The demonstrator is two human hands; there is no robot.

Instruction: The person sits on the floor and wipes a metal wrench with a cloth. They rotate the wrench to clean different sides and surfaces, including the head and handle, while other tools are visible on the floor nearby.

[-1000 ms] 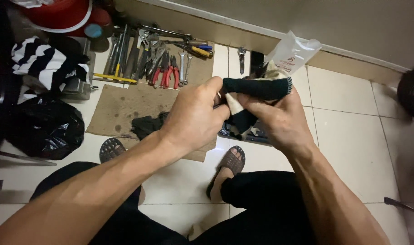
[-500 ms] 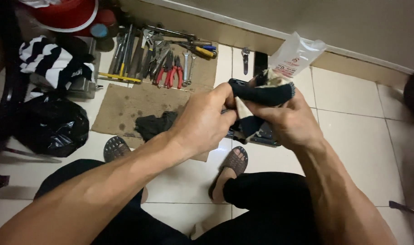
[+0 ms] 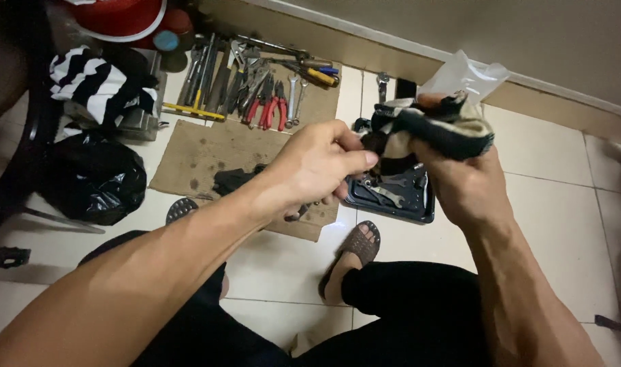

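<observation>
My right hand [image 3: 463, 180] grips a dark cloth with pale stripes [image 3: 436, 126], bunched around something I cannot make out. My left hand [image 3: 317, 166] is closed, its thumb and fingers pinching a small dark part [image 3: 374, 141] at the edge of the cloth. Both hands are raised above a dark tray [image 3: 419, 207] with small metal tools in it on the tiled floor. A clear plastic bag [image 3: 463, 73] shows behind the cloth.
Pliers, wrenches and other hand tools [image 3: 263, 88] lie on brown cardboard [image 3: 195, 153] by the wall. A black bag [image 3: 89, 180], a striped cloth [image 3: 93, 85] and a red round object [image 3: 120, 13] sit at left. My sandalled feet [image 3: 355, 248] rest on the tiles.
The cloth bundle has risen and shifted right in my right hand. My left hand has slid off the cloth's side and now pinches the small part at its edge.
</observation>
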